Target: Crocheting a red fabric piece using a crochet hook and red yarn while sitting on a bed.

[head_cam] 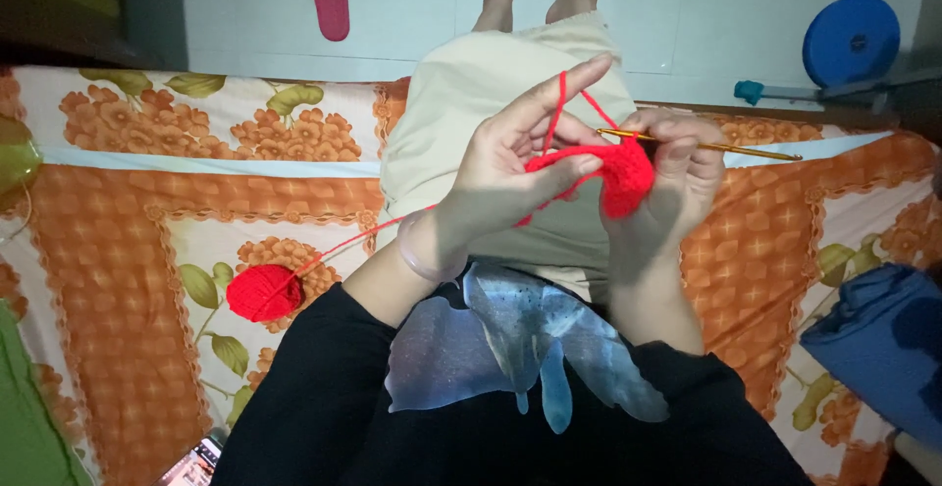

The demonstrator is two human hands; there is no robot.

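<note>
Red crochet piece: soft knitted yarn, small rounded patch, held above the lap between both hands. Left hand pinches its edge, forefinger raised with the strand looped over. Right hand closed on a thin golden metal crochet hook. Yarn ball (round, red) lies on the floral orange bedsheet.

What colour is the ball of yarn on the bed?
Red. The yarn ball shows best in the head view, lying on the orange flowered sheet.
</note>
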